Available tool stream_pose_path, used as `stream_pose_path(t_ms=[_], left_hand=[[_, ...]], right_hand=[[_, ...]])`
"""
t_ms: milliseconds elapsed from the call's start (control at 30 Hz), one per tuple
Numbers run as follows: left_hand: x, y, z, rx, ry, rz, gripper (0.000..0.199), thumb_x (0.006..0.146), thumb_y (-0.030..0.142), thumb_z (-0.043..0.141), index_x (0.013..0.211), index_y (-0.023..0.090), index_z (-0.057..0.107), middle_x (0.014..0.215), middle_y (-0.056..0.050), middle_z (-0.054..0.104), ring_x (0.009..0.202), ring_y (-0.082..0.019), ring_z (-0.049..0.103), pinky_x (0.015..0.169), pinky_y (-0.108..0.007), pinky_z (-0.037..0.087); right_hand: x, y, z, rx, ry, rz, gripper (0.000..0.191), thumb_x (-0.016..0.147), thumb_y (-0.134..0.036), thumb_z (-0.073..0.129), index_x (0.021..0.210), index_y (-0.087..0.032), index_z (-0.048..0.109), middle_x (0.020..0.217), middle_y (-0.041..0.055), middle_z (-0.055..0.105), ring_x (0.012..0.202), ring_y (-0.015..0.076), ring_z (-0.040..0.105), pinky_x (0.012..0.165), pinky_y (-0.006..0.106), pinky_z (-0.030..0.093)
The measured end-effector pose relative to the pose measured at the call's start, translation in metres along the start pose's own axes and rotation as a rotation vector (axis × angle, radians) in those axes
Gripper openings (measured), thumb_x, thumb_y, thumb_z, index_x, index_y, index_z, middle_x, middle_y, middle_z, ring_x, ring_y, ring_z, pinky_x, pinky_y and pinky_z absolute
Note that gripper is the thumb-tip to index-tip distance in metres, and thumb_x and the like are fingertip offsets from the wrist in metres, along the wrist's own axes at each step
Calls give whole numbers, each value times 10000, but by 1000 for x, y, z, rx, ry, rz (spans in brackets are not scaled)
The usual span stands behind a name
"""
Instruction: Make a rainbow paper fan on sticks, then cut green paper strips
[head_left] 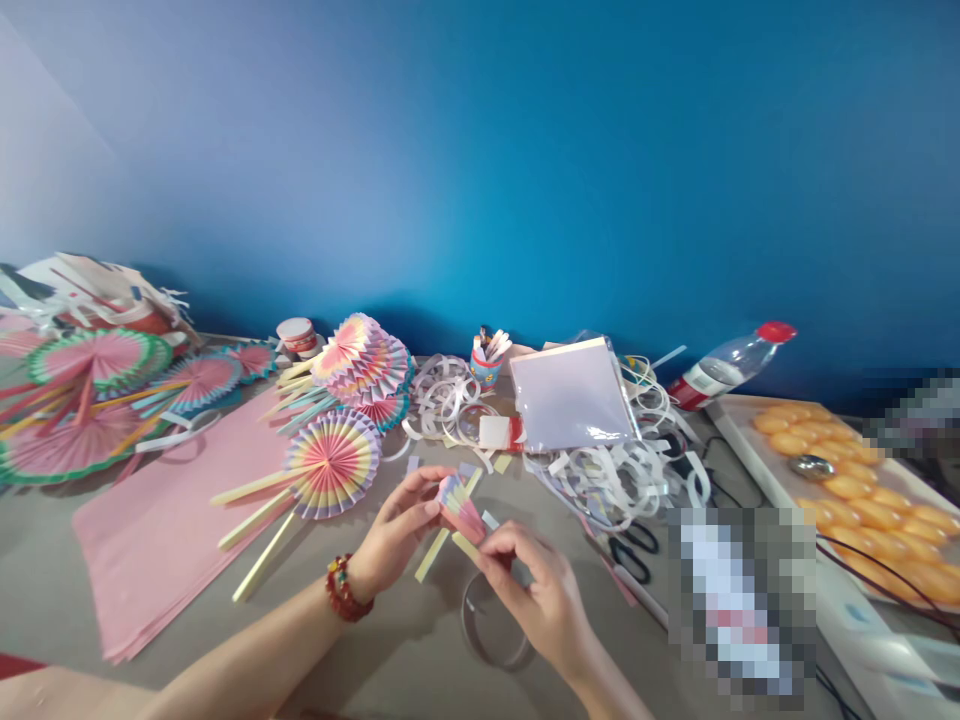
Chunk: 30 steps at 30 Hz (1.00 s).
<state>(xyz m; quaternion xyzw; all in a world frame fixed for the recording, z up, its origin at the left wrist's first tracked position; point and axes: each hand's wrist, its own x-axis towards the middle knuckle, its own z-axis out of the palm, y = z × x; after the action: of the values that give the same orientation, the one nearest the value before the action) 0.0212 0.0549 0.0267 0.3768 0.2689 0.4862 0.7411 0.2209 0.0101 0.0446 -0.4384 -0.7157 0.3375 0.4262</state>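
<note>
A small folded paper fan (462,508), pink with pastel yellow and lilac pleats, is held between my two hands above the grey table. My left hand (403,522), with a red bead bracelet at the wrist, pinches its upper left edge. At its lower right end, my right hand (529,577) has thumb and fingers closed on the fan and a pale yellow strip. Another yellow strip (429,558) lies on the table behind the fan. Beneath my right hand is a curled strip loop (469,625). An opened round fan (334,463) with yellow sticks lies to the left.
Pink paper sheets (187,510) and more fans (94,365) lie left. White strip curls (607,490), a packet of lilac paper (574,395) and black scissors (634,555) lie right of centre. Farther right are a bottle (724,370) and a tray of orange domes (847,480).
</note>
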Motion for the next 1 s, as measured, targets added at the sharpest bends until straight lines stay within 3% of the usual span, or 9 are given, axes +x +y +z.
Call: stream_pose_path(t_ms=[400,1000], left_hand=[[-1,0,3,9,15,-20,330,871,291,662,1190,210,634,1018,-63,626,906,-200,621,834,-340,501],[1,-1,3,-44,42,-31,303,848,285,694,1135,195,661,979,-55,622,865,-176,617,807,-315,509]], right_hand=[[3,-4,-1,-78,44,-86,120,926,-191,587,809,-217,576,718,-5,622,672,130,583,656,227,447],[0,2,0,-74,10,-42,117,945,-210,556,830,-224,573,726,-10,603,637,125,568,634,226,447]])
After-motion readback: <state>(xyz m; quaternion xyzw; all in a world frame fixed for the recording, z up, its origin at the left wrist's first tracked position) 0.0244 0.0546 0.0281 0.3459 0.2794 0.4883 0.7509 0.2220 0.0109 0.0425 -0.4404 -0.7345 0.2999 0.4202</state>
